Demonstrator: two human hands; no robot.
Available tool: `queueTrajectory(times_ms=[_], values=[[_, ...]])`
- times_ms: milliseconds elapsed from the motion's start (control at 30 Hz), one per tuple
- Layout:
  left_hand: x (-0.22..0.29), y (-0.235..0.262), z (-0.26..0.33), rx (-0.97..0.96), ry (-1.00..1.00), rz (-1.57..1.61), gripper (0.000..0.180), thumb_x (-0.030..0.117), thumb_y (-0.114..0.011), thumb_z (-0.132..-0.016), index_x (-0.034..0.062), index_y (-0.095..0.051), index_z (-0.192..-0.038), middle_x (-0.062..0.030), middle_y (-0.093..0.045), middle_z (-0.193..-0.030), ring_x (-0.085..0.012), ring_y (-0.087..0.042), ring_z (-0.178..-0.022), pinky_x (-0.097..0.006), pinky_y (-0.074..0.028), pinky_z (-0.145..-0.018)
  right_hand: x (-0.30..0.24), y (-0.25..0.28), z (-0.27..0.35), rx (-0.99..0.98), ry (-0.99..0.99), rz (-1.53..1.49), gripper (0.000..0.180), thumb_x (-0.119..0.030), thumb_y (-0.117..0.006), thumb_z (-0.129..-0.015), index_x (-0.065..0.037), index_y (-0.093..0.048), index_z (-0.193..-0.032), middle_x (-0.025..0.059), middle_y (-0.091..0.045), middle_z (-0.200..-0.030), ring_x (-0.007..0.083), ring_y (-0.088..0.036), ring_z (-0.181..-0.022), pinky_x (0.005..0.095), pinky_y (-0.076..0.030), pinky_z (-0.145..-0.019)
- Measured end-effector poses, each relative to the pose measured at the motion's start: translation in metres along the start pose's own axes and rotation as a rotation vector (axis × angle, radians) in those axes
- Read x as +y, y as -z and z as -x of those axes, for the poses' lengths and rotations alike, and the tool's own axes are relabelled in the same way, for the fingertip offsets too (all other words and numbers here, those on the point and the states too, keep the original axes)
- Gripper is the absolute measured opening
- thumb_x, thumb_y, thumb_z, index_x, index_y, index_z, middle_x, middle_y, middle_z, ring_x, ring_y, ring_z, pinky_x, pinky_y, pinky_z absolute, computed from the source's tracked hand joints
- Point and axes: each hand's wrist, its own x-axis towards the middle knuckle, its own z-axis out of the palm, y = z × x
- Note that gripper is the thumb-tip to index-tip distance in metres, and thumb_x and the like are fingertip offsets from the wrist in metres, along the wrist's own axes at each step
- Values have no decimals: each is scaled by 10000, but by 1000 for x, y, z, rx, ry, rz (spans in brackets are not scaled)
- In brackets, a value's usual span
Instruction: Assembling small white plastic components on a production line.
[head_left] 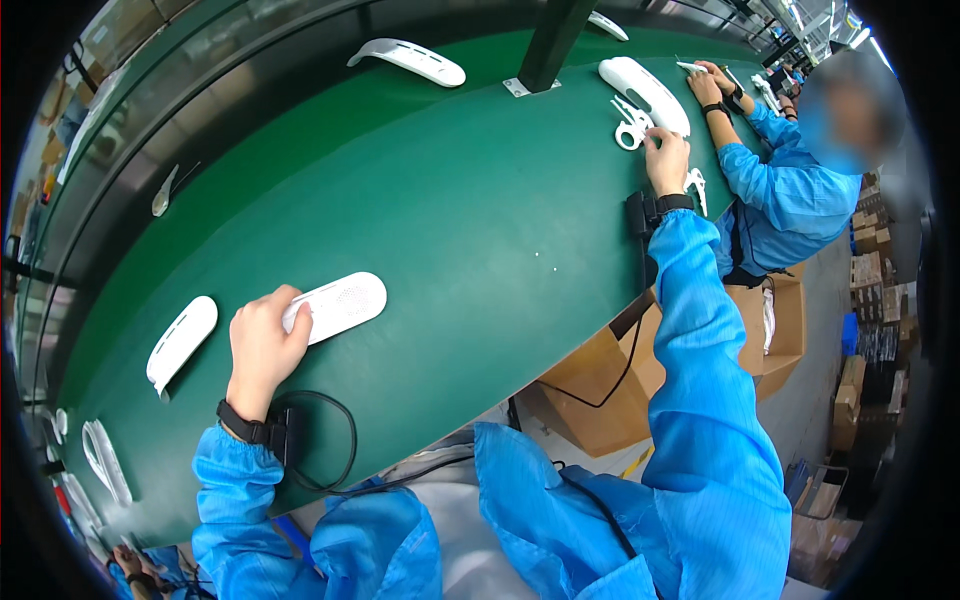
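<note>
My left hand [265, 340] grips the left end of a white oval plastic cover [350, 303], which lies on the green work surface [460, 220] and has a patch of tiny holes. Far to the right, my right hand [668, 163] has its fingertips pinched together at the edge of a white plastic part with a ring [628, 136]. The fingers partly hide where they meet it. Just beyond lies a long white rounded housing [645, 92]. Beside my right wrist is a small white bracket-like piece [697, 190].
A slotted white cover [182, 342] lies left of my left hand; another [410, 60] is at the back. A black post [552, 50] rises from the table. A co-worker [790, 190] works at right. Cardboard boxes [590, 395] stand below the edge. Cables trail from my wristbands.
</note>
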Motion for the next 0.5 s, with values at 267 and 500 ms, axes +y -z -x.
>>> queueTrajectory(times_ms=[267,500], values=[[0,0,5,-10,13,31,194,196,-592,-804,12,-646,-837,-205,-621,-706,-391,-611,-671,-439,-464,-599,-43,9,20,-316,199,-385,377,-157,-728,-768,-44,-542,-1076,189,-653,-984,345,-636,-921,400,-492,-811],[5,1,3,-23,-7,16,193,193,-589,-818,14,-643,-865,-196,-631,-732,-382,-615,-685,-433,-467,-611,-75,44,44,-623,76,-712,177,-146,-745,-807,-5,-671,-885,22,-660,-816,95,-596,-771,255,-473,-714]])
